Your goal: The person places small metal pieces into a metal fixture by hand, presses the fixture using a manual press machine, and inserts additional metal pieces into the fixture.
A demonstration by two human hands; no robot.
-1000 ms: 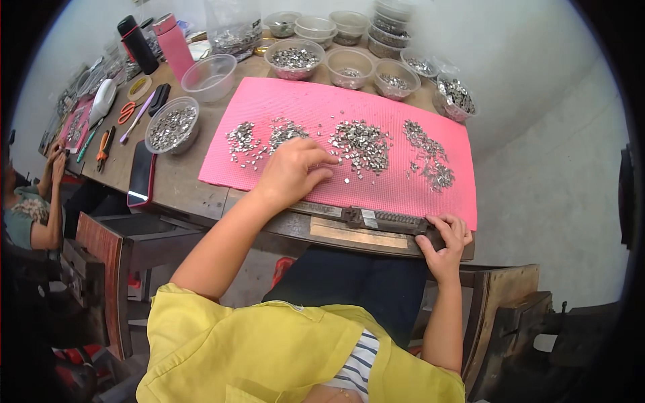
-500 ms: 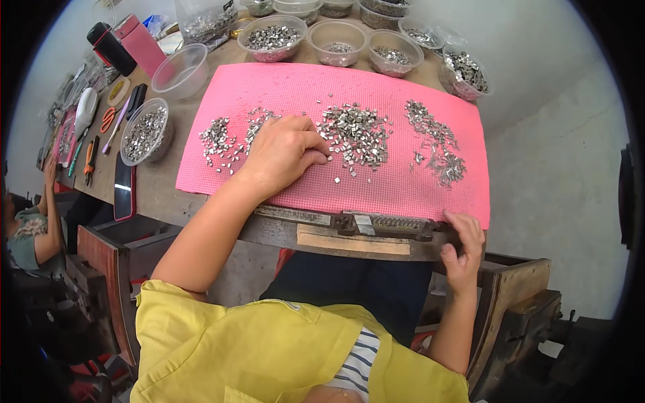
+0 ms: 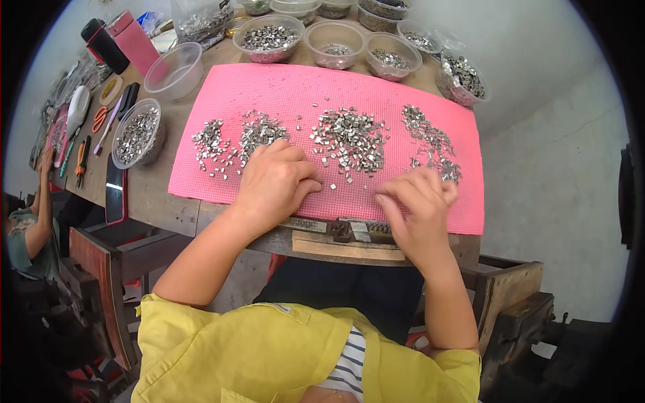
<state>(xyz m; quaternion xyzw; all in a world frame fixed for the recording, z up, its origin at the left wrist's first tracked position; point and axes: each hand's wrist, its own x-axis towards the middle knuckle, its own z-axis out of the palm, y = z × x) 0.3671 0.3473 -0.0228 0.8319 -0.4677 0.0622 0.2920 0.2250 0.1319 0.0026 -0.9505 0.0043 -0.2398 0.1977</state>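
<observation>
A pink textured mat [image 3: 322,87] holds several piles of tiny silvery metal pieces. My left hand [image 3: 279,178] is closed at the near edge of the second pile [image 3: 263,127], its fingertips curled toward the mat. Whatever they pinch is too small to make out. Right of it lies the big middle pile [image 3: 353,138], with a loose square piece [image 3: 333,187] in front. My right hand [image 3: 420,208] is above the mat's near edge, thumb and forefinger together, below the pile of thin pieces [image 3: 430,138]. A dark metal bar fixture [image 3: 342,230] runs along the table edge, partly behind my right hand.
Plastic tubs of metal pieces [image 3: 272,39] line the back. At left stand an empty clear bowl [image 3: 173,70], a filled tub [image 3: 139,134], two bottles [image 3: 134,43], orange-handled pliers [image 3: 82,161] and a phone [image 3: 116,191]. Another person's arm [image 3: 44,195] shows at far left.
My right hand has left the fixture's right end and come up and left over the mat. My left hand has drawn slightly nearer to me.
</observation>
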